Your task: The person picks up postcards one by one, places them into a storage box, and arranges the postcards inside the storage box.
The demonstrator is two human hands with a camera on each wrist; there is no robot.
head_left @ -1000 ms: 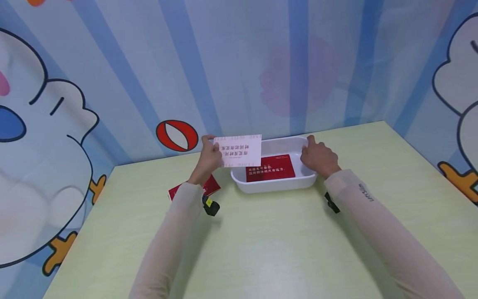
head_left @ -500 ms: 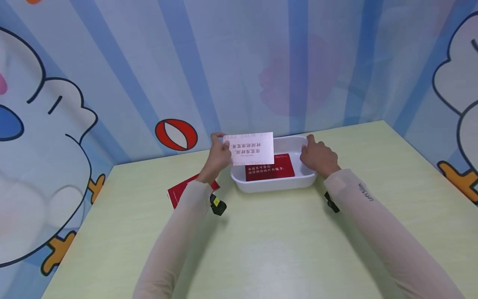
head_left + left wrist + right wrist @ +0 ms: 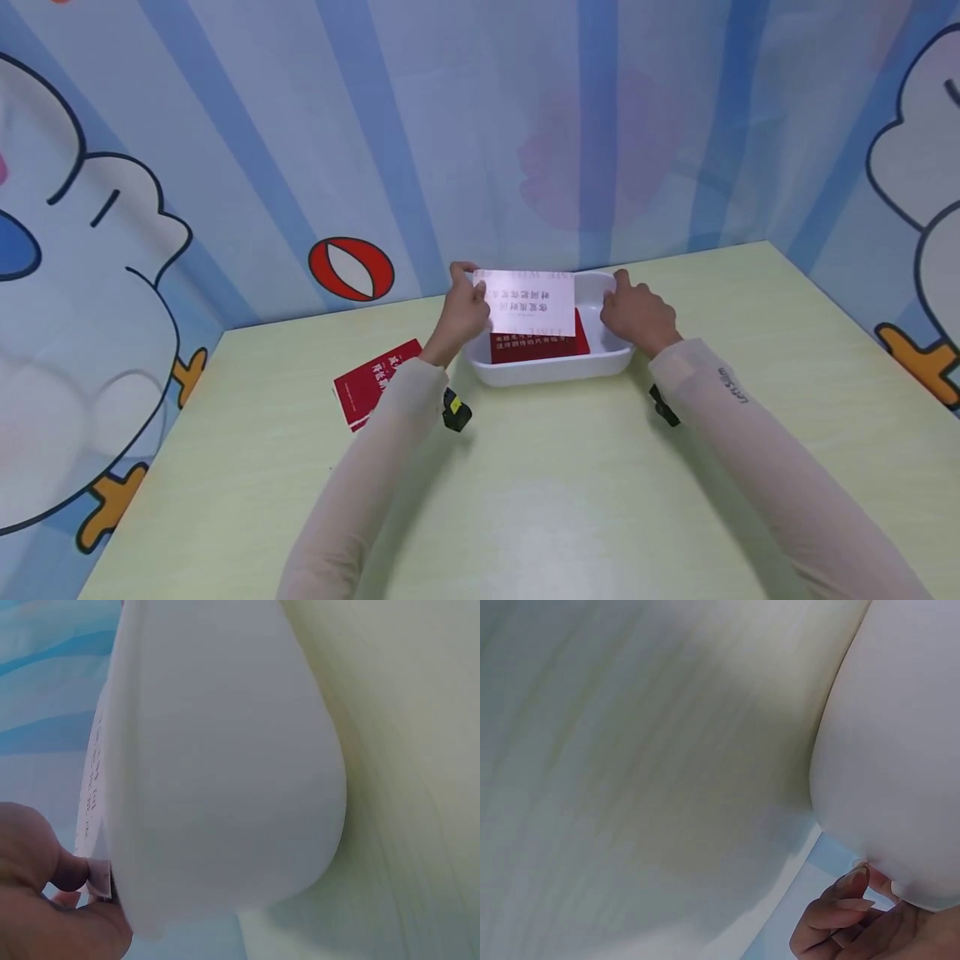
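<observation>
My left hand [image 3: 463, 315] pinches a pale pink printed card [image 3: 525, 302] by its left edge and holds it over the white plastic basin [image 3: 558, 371]. A red card with white print [image 3: 540, 347] lies inside the basin, partly hidden under the pink one. My right hand [image 3: 640, 317] grips the basin's right end at the rim. In the left wrist view the thumb and fingers [image 3: 71, 871] pinch the card's edge beside the basin wall [image 3: 225, 750]. The right wrist view shows curled fingers [image 3: 847, 907] at the basin's rim.
More red cards [image 3: 375, 379], seemingly stacked, lie on the pale wooden table [image 3: 540, 492] left of the basin, partly behind the left forearm. A blue striped cloth backdrop [image 3: 480, 125] with cartoon figures rises behind the table's far edge.
My left hand has moved right, carrying the pink card from the basin's left end to over its middle. More of the red cards on the table shows. The right hand stays on the basin.
</observation>
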